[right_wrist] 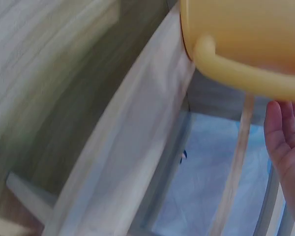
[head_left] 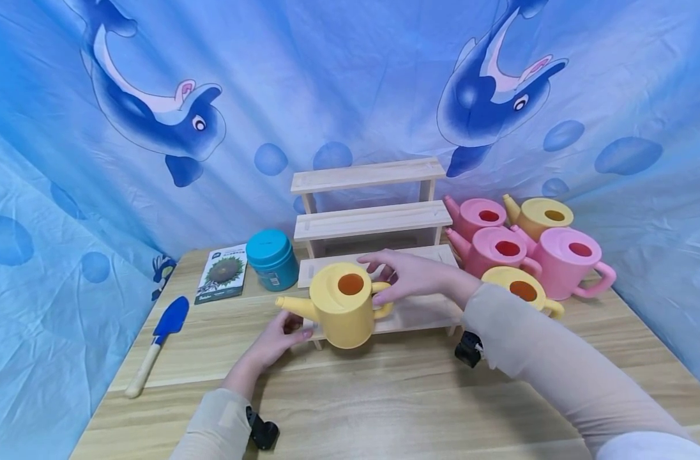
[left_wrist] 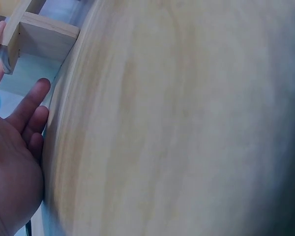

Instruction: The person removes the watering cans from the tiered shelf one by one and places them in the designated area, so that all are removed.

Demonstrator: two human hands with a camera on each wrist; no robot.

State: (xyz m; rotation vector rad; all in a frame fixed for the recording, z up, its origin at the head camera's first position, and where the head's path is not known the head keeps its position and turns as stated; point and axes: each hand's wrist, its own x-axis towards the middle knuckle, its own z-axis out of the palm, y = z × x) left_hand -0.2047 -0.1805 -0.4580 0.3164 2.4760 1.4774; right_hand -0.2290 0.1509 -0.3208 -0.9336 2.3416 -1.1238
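A yellow watering can (head_left: 341, 313) stands on the lowest step of a wooden stepped shelf (head_left: 367, 220), spout pointing left. My right hand (head_left: 387, 279) hovers at the can's handle (right_wrist: 241, 76) with fingers (right_wrist: 285, 137) straight, not wrapped round it. Just under the spout my left hand (head_left: 289, 329) lies by the shelf's front edge, palm (left_wrist: 14, 162) open and fingers relaxed beside the shelf's leg (left_wrist: 44, 39). It grips nothing. The can's body (right_wrist: 246, 29) fills the top of the right wrist view.
Three pink watering cans (head_left: 568, 259) and two yellow ones (head_left: 542, 216) cluster right of the shelf. Left of it are a teal jar (head_left: 271, 257), a seed packet (head_left: 221, 273) and a blue trowel (head_left: 157, 342). All rest on a wooden table (head_left: 384, 396) hung round with blue cloth.
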